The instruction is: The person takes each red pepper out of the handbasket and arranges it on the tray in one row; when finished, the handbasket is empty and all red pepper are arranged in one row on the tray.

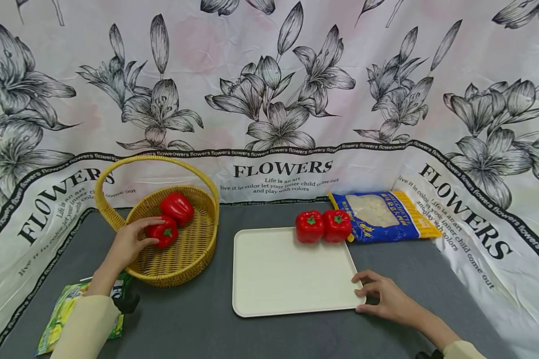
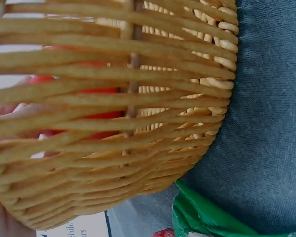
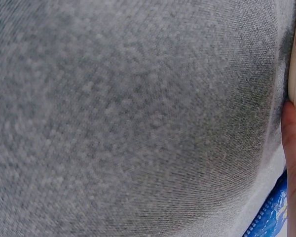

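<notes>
My left hand (image 1: pixel 129 242) reaches over the near left rim of a yellow wicker basket (image 1: pixel 206 249). Its thumb and fingers grip a red bell pepper (image 1: pixel 165 233) inside. Behind that one, a second red bell pepper (image 1: pixel 177 207) lies in the basket. In the left wrist view the basket's woven wall (image 2: pixel 177 148) covers most of the hand and pepper. My right hand (image 1: pixel 382 294) holds the right edge of a cream rectangular tray (image 1: pixel 292 274), near its front corner. Two more red bell peppers, one left (image 1: pixel 309 227) and one right (image 1: pixel 337 225), sit side by side at the tray's back right corner.
A blue and yellow food packet (image 1: pixel 382 217) lies behind the tray at the right. Left of the basket, partly under my left forearm, is a green and yellow packet (image 1: pixel 58 319). A flower-printed cloth (image 1: pixel 278 99) hangs behind the grey table surface (image 1: pixel 184 324).
</notes>
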Demonstrator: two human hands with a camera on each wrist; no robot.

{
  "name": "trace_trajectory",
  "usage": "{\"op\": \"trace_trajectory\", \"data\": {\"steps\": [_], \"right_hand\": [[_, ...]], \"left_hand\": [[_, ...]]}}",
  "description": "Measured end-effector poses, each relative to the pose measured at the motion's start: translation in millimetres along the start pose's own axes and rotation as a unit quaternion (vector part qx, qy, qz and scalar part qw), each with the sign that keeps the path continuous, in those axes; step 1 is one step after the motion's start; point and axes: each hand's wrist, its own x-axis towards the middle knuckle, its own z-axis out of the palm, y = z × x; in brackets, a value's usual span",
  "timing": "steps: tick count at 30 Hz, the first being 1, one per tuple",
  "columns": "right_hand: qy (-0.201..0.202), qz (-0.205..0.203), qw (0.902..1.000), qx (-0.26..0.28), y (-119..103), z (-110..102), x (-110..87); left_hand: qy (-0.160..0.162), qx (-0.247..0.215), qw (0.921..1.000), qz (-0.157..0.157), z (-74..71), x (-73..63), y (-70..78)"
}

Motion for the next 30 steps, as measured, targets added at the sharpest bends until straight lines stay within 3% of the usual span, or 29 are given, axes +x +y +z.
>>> {"op": "trace_trajectory", "data": {"steps": [5, 9, 14, 18, 24, 30], "right_hand": [[0.018, -0.024, 0.9993, -0.019, 0, 2, 0.3], [0.032, -0.045, 0.9977, -0.04, 1, 3, 0.4], [0.027, -0.035, 0.9983, -0.037, 0, 4, -0.2], [0.031, -0.039, 0.998, -0.04, 1, 4, -0.2], [0.027, -0.03, 0.9985, -0.036, 0, 4, 0.6], [0.025, -0.027, 0.9987, -0.035, 0, 4, 1.1]], "left_hand": [[-0.012, -0.022, 0.9997, -0.007, -3.1, -2.4, 1.2], [-0.053, -0.063, 0.9963, -0.024, -6.5, -4.4, 5.3], [-0.12, -0.147, 0.9815, -0.028, -9.1, -4.0, 9.0], [-0.144, -0.182, 0.9714, -0.05, -9.4, -2.7, 12.3], [-0.146, -0.164, 0.9723, -0.08, -1.2, 0.6, 22.6], [-0.107, -0.143, 0.9782, -0.107, 19.3, 8.0, 33.6]]}}
